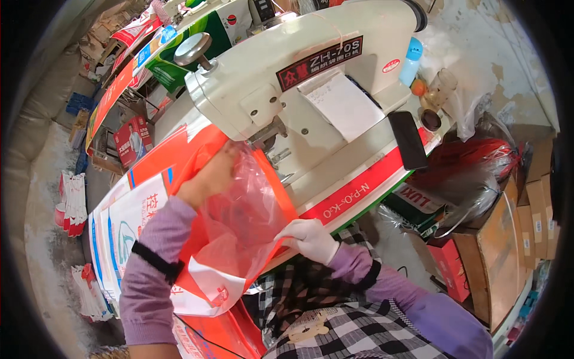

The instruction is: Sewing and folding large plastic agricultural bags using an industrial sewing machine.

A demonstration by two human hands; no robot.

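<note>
An orange and white woven sack (191,263) lies in front of me with its mouth spread apart, and a clear plastic liner (254,191) shows inside it. My bare left hand (210,178) grips the sack's upper edge with the liner, close to the sewing machine's (239,78) needle area; its fingertips are partly hidden and slightly blurred. At the near side of the mouth, my right hand (308,239), in a white glove, pinches the sack's edge and liner between thumb and fingers. The sack's rim runs toward the metal presser foot (278,158).
More printed sacks (119,239) are piled on the left. A black phone (408,140) and a white notepad (344,107) rest on the machine, with a blue bottle (411,63) behind. Cardboard boxes (493,257) stand at the right, near plastic-wrapped bundles (466,179).
</note>
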